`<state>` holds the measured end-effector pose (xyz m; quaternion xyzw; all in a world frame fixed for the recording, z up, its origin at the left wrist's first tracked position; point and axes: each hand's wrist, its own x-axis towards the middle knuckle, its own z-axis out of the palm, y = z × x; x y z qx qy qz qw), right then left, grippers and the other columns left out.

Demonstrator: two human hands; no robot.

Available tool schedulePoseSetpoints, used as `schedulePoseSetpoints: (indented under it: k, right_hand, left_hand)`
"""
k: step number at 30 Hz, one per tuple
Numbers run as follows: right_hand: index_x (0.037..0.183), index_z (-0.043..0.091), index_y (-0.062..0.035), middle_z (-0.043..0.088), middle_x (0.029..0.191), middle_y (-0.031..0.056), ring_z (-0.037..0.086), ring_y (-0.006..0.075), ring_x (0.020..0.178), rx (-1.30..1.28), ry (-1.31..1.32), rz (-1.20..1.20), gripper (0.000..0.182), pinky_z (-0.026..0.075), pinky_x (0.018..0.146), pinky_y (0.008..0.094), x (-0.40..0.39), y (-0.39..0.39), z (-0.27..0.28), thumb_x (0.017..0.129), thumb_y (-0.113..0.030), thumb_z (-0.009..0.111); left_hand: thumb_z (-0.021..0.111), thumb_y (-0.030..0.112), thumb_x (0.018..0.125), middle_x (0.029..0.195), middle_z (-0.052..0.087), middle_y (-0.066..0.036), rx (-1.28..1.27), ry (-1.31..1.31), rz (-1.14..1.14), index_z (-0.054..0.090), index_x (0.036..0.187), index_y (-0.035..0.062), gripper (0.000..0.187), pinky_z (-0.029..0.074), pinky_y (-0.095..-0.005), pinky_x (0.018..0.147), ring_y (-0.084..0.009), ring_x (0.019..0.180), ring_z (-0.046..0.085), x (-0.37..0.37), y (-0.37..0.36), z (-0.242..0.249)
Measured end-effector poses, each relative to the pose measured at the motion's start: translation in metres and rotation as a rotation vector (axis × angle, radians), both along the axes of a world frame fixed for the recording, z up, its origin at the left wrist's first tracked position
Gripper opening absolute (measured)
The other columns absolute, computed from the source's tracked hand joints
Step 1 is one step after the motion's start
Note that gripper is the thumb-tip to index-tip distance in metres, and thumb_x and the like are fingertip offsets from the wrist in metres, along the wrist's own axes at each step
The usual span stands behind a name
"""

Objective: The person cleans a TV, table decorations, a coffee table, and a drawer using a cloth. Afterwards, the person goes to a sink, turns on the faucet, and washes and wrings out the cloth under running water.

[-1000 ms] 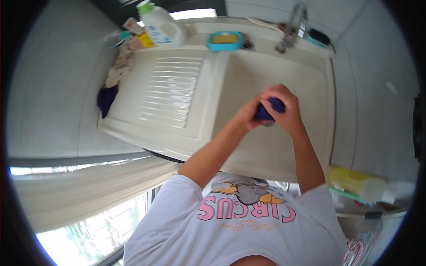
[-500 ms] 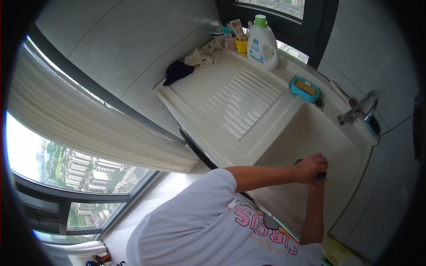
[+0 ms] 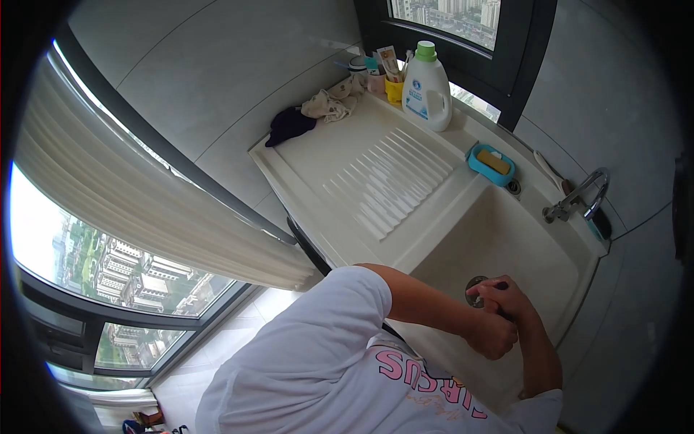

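Observation:
Over the sink basin (image 3: 538,246), my two hands are close together. My left hand (image 3: 494,334) is closed in a fist at the end of the bent arm, against a small dark item (image 3: 505,314) that shows between the hands. My right hand (image 3: 512,295) is just above it, with its fingers curled around part of the same dark item. What the item is cannot be made out. Beside my right hand's fingertips lies the round drain (image 3: 475,283), partly covered.
A ribbed washboard (image 3: 390,184) adjoins the basin. Around the rim are a blue soap dish (image 3: 491,165), a detergent bottle (image 3: 426,90), a yellow cup (image 3: 394,90), a faucet (image 3: 578,199), a brush (image 3: 549,170), a dark cloth (image 3: 290,126) and a pale cloth (image 3: 332,103).
My left hand has moved down toward my body. My right hand, mostly hidden behind it before, now shows above it with its fingers visible. The view has shifted slightly.

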<state>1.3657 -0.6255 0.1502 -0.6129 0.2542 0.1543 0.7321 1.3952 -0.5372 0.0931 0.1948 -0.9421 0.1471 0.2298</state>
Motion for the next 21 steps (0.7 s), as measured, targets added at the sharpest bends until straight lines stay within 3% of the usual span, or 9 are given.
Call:
schedulePoseSetpoints:
  k: [4, 7, 10, 12, 13, 15, 17, 18, 21]
  right_hand:
    - [0.084, 0.068, 0.0001, 0.056, 0.059, 0.0042, 0.051, 0.0122, 0.049, -0.402, 0.139, 0.086, 0.021, 0.044, 0.051, 0.0268, 0.009, 0.011, -0.015, 0.084, -0.016, 0.055]
    - [0.085, 0.068, -0.0019, 0.061, 0.064, 0.0084, 0.057, 0.0182, 0.054, -0.629, 0.026, 0.130, 0.019, 0.047, 0.056, 0.0310, 0.008, 0.008, -0.063, 0.083, -0.015, 0.055]
    - [0.086, 0.068, -0.0013, 0.057, 0.055, 0.0083, 0.056, 0.0125, 0.050, -1.045, -0.103, 0.159, 0.020, 0.047, 0.054, 0.0294, 0.005, 0.008, -0.113, 0.084, -0.017, 0.056]
    - [0.086, 0.068, -0.0015, 0.058, 0.058, 0.0083, 0.057, 0.0122, 0.053, -1.053, -0.181, -0.024, 0.021, 0.047, 0.056, 0.0287, 0.004, 0.007, -0.127, 0.083, -0.019, 0.058]
    - [0.086, 0.067, -0.0016, 0.059, 0.059, 0.0083, 0.057, 0.0121, 0.055, -1.053, -0.220, -0.121, 0.021, 0.047, 0.058, 0.0284, 0.004, 0.005, -0.131, 0.083, -0.020, 0.058]
    - [0.092, 0.066, -0.0014, 0.060, 0.062, 0.0059, 0.059, 0.0128, 0.062, -0.593, 0.103, -0.255, 0.026, 0.047, 0.061, 0.0278, 0.009, 0.001, -0.077, 0.086, -0.025, 0.058]
    - [0.106, 0.062, -0.0009, 0.062, 0.074, 0.0039, 0.060, 0.0121, 0.072, -0.251, -0.074, -0.413, 0.034, 0.047, 0.067, 0.0264, -0.010, -0.026, -0.077, 0.089, -0.031, 0.056]
    - [0.114, 0.057, -0.0008, 0.061, 0.084, 0.0051, 0.059, 0.0124, 0.080, -0.125, -0.173, -0.520, 0.041, 0.046, 0.071, 0.0268, -0.020, -0.030, -0.075, 0.091, -0.034, 0.054]
    - [0.129, 0.045, -0.0014, 0.053, 0.117, 0.0096, 0.053, 0.0151, 0.103, -0.078, -0.412, -0.553, 0.055, 0.043, 0.084, 0.0287, -0.027, -0.022, -0.030, 0.093, -0.042, 0.048]
  left_hand:
    - [0.066, 0.018, 0.065, 0.069, 0.065, -0.001, 0.137, -0.303, 0.024, 0.070, 0.066, 0.0125, 0.007, 0.051, -0.0351, 0.067, -0.0213, 0.077, 0.063, -0.004, -0.002, -0.010]
    - [0.066, 0.016, 0.069, 0.076, 0.066, -0.003, 0.255, -0.501, 0.030, 0.071, 0.072, 0.0108, 0.008, 0.052, -0.0356, 0.071, -0.0227, 0.080, 0.064, -0.004, -0.005, -0.014]
    - [0.065, 0.015, 0.071, 0.083, 0.067, -0.004, 0.429, -0.529, 0.147, 0.070, 0.078, 0.0099, 0.010, 0.051, -0.0357, 0.073, -0.0227, 0.082, 0.064, -0.018, -0.015, -0.074]
    - [0.065, 0.015, 0.072, 0.086, 0.067, -0.004, 0.651, -0.365, 0.342, 0.070, 0.081, 0.0100, 0.011, 0.050, -0.0360, 0.076, -0.0218, 0.083, 0.063, -0.025, -0.016, -0.106]
    - [0.065, 0.015, 0.073, 0.086, 0.066, -0.004, 0.466, -0.389, 0.267, 0.069, 0.080, 0.0101, 0.010, 0.049, -0.0367, 0.077, -0.0217, 0.084, 0.062, -0.022, -0.017, -0.115]
    - [0.064, 0.016, 0.073, 0.086, 0.064, -0.004, 0.098, -0.413, 0.100, 0.068, 0.080, 0.0102, 0.009, 0.047, -0.0381, 0.081, -0.0214, 0.088, 0.060, 0.002, -0.018, -0.111]
    - [0.066, 0.020, 0.072, 0.083, 0.060, -0.004, 0.314, 0.029, 0.074, 0.064, 0.073, 0.0102, 0.010, 0.045, -0.0393, 0.083, -0.0223, 0.092, 0.056, 0.046, -0.006, -0.024]
    - [0.068, 0.024, 0.071, 0.081, 0.058, -0.004, 0.315, 0.444, 0.144, 0.059, 0.069, 0.0100, 0.017, 0.044, -0.0402, 0.083, -0.0244, 0.093, 0.054, 0.063, -0.003, -0.005]
    - [0.064, 0.025, 0.083, 0.088, 0.060, -0.008, 0.498, 1.113, 0.662, 0.065, 0.081, 0.0038, 0.022, 0.045, -0.0373, 0.080, -0.0268, 0.089, 0.056, 0.098, -0.003, 0.048]
